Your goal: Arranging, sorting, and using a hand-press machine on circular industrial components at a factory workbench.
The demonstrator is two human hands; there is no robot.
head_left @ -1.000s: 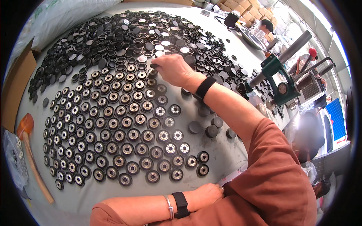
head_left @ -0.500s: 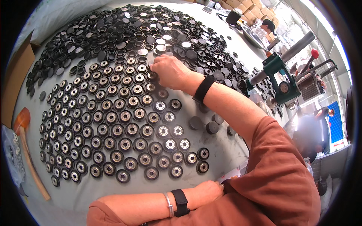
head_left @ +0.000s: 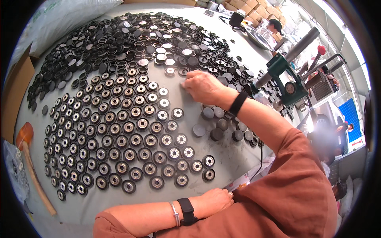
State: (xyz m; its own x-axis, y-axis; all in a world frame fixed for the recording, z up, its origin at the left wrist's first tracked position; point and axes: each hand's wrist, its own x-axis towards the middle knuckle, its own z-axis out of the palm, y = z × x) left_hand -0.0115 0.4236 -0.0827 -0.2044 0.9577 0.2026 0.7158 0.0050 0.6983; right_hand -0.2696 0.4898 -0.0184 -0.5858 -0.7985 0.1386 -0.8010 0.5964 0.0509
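Observation:
Many black round rollers with metal bearing centres (head_left: pixel 127 141) lie in loose rows on the grey table (head_left: pixel 186 202). My right hand (head_left: pixel 204 86), in a black wristband, is over the table between these rows and a heap of black discs and rings (head_left: pixel 115 43). Its fingers are bent together and point left; whatever they hold, if anything, is hidden. A shiny-centred roller (head_left: pixel 170 71) is close to its fingertips. My left hand (head_left: pixel 216 201) rests low at the table's near edge against my shirt, fingers curled in. Nothing can be made out inside it.
A green hand press (head_left: pixel 289 81) with a red-knobbed lever stands at the right. Loose dark caps (head_left: pixel 216 134) are below my right hand. A mallet (head_left: pixel 29 166) lies at the left beside a plastic bag (head_left: pixel 14 170) and a cardboard box (head_left: pixel 18 87). Another person (head_left: pixel 274 27) is at the far right.
My right hand has moved right and slightly nearer, away from the upper end of the rows, uncovering rollers there. The whole view has shifted a little. My left hand stays at the near edge.

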